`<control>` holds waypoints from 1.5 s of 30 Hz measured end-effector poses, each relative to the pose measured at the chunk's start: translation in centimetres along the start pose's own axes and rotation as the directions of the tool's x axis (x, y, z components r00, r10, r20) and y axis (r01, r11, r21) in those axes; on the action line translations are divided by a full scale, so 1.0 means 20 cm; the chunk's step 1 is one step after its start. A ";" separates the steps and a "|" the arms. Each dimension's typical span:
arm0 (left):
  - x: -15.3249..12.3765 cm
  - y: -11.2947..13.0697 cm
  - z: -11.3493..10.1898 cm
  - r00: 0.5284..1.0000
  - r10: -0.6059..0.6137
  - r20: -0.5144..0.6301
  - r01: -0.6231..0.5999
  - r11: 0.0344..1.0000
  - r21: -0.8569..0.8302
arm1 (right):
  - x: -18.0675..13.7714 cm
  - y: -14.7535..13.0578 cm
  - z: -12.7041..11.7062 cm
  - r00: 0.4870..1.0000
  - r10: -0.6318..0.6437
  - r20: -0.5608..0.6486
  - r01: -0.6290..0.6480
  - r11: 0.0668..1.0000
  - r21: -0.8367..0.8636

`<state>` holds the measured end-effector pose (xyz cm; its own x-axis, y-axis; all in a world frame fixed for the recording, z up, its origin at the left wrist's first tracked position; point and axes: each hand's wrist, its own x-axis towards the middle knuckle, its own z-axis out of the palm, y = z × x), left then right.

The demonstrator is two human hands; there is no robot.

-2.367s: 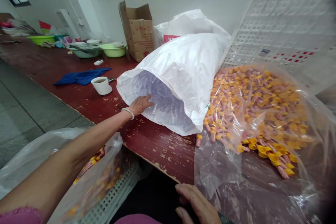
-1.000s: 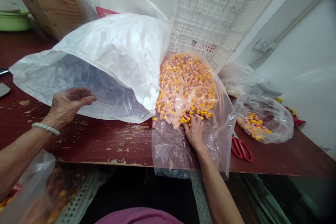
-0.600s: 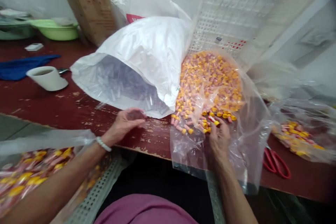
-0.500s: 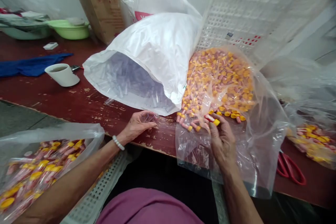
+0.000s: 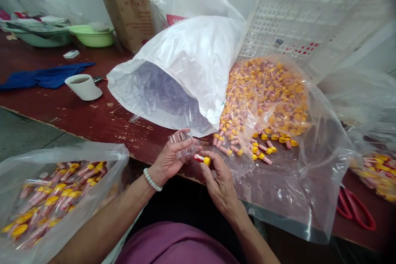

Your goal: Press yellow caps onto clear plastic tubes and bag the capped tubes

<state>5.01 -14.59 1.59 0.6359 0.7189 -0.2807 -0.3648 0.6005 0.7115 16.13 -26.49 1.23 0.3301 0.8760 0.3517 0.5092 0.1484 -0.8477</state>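
Note:
Several clear plastic tubes are gripped in my left hand, which wears a beaded bracelet. Close beside them, my right hand pinches a small red-and-white tube with a yellow cap between thumb and fingers. The cap points right and the other end faces the clear tubes. Behind my left hand lies a white sack, its mouth facing me, with many clear tubes inside. To the right, a clear plastic bag holds a heap of yellow-capped tubes, some spilling at its mouth.
At lower left, a plastic bag holds larger tubes with yellow caps. Red-handled scissors lie at right. A white cup with dark liquid, a blue cloth and a green basin stand or lie at left.
My right hand has moved left from the heap, bringing the yellow-capped tube to my left hand. My left hand has turned and raised the clear tubes. The view has shifted slightly.

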 end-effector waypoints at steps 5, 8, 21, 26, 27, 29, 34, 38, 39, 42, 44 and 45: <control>-0.01 -0.06 0.08 0.988 -0.116 -0.103 0.087 0.963 -0.255 | -0.03 0.03 0.08 0.979 0.082 -0.188 -0.070 0.995 0.073; -0.02 -0.08 0.11 0.976 -0.177 -0.127 0.124 0.931 -0.345 | -0.04 0.03 0.08 0.968 0.083 -0.237 -0.056 0.992 0.116; -0.08 -0.17 0.15 0.980 -0.182 -0.074 0.139 0.907 -0.397 | 0.02 0.05 0.04 0.961 -0.235 -0.145 0.198 0.952 -0.234; -0.12 -0.15 0.12 0.984 -0.164 0.071 0.173 0.975 -0.140 | 0.05 0.05 -0.08 0.991 -0.103 -0.086 0.093 0.989 -0.119; -0.12 -0.14 0.11 0.977 -0.181 0.108 0.188 0.981 -0.055 | 0.06 0.04 -0.12 0.998 -0.049 -0.033 0.045 0.995 -0.093; -0.14 -0.13 0.08 0.941 -0.272 0.200 0.258 0.962 0.093 | 0.07 0.02 -0.19 0.995 0.010 0.103 -0.001 0.996 -0.086; -0.15 -0.12 0.07 0.777 -0.467 0.422 0.432 0.883 0.182 | 0.05 -0.02 -0.24 0.952 -0.075 0.297 0.142 0.967 -0.211; -0.15 -0.15 0.09 0.857 -0.384 0.343 0.370 0.923 0.108 | 0.00 0.00 -0.22 0.954 -0.122 0.275 0.189 0.953 -0.235; -0.15 -0.16 0.09 0.877 -0.362 0.316 0.346 0.932 0.109 | -0.02 0.01 -0.21 0.952 -0.137 0.275 0.206 0.949 -0.238; -0.17 -0.18 0.10 0.923 -0.309 0.228 0.286 0.950 0.127 | -0.06 0.05 -0.17 0.946 -0.167 0.277 0.238 0.939 -0.246; -0.18 -0.19 0.09 0.940 -0.288 0.184 0.265 0.954 0.139 | -0.09 0.07 -0.16 0.953 -0.152 0.263 0.218 0.946 -0.240; -0.19 -0.20 0.09 0.941 -0.286 0.180 0.262 0.954 0.144 | -0.11 0.07 -0.15 0.956 -0.140 0.260 0.202 0.951 -0.232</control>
<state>5.27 -20.38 0.94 0.8253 0.4419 -0.3517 -0.0832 0.7111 0.6981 18.57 -29.55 0.43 0.0379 0.9354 0.3515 0.7359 0.2118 -0.6430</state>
